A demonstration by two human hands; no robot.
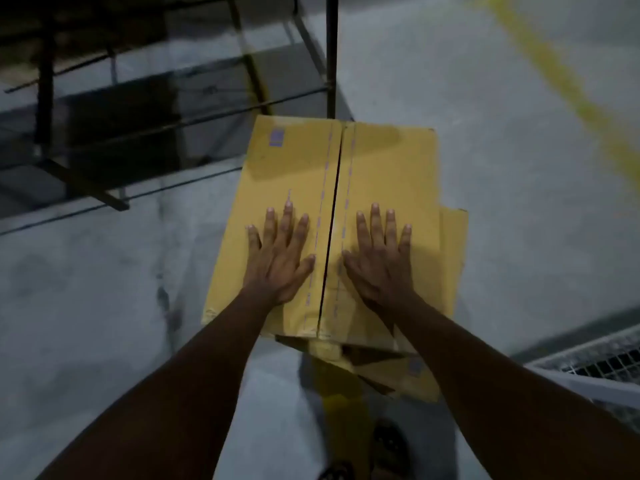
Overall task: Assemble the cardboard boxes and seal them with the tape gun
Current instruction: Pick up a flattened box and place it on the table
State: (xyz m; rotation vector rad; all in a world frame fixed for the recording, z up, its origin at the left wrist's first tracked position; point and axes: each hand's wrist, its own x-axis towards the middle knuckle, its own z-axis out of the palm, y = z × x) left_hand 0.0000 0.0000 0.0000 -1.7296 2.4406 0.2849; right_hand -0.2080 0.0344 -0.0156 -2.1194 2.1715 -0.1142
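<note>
Grey concrete floor (104,306) in dim light, crossed at far right by a yellow painted line (571,98). At far left, dark metal rack (331,57) with thin rails. Mid-scene, yellow-brown cardboard box (388,161), top flaps folded shut and meeting along a dark centre seam running near to far, purple dashed lines on either side of it and a purple stamp (276,137) at the far left corner. On the left flap, left hand (280,258) lying flat, fingers straight and spread, thumb reaching towards the seam. On the right flap, right hand (377,261) equally flat, fingers spread, thumb close to the seam. Both on the near half of the box, pressed to the cardboard. Under the box, poking out to the right and near side, more flattened cardboard (453,244). At near right, pale metal mesh (606,362). At the near edge, sandalled foot (388,441) on the floor.
</note>
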